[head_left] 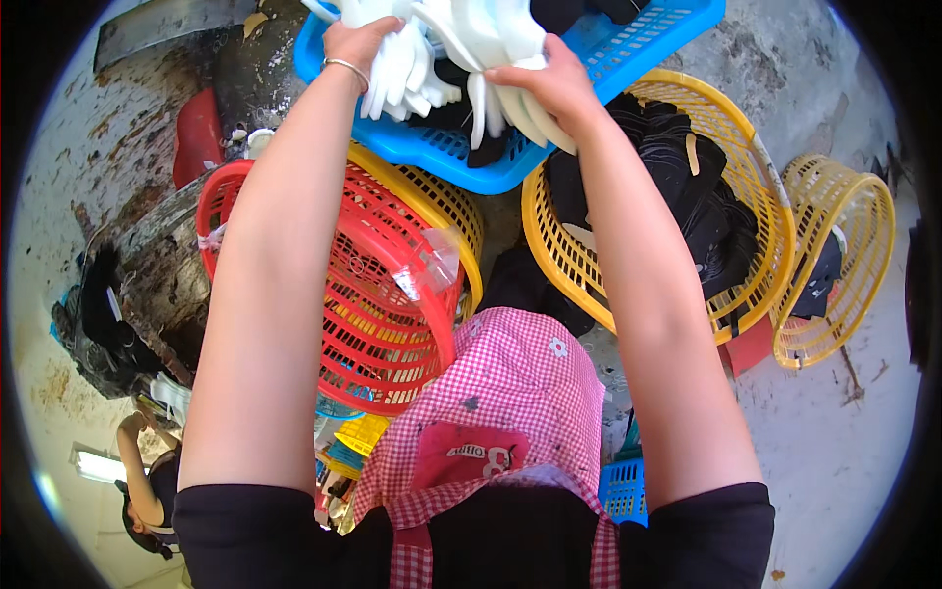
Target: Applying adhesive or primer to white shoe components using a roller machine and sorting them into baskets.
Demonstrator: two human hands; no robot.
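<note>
While the blue slotted basket (432, 149) lies ahead of the wearer, long side slanting away to the right, the yellow slotted basket (741, 128) stands just off its near right side, loaded with black pieces (697, 206); red slotted basket (378, 339) nearer the wearer, left of its near corner. Over the blue basket's left half and middle: white curved pieces (496, 34), foam or plastic, cannot tell; long axes mostly fore-and-aft, many tips fanned toward its near rim. Right hand (557, 80) grips their right side, thumb laid inward, other fingers mostly hidden. Left hand (358, 44), over the basket's left end, looks closed on their left side. Neither hand nearer: both touch. Thin bracelet (346, 67) on left wrist, above that end's rim.
</note>
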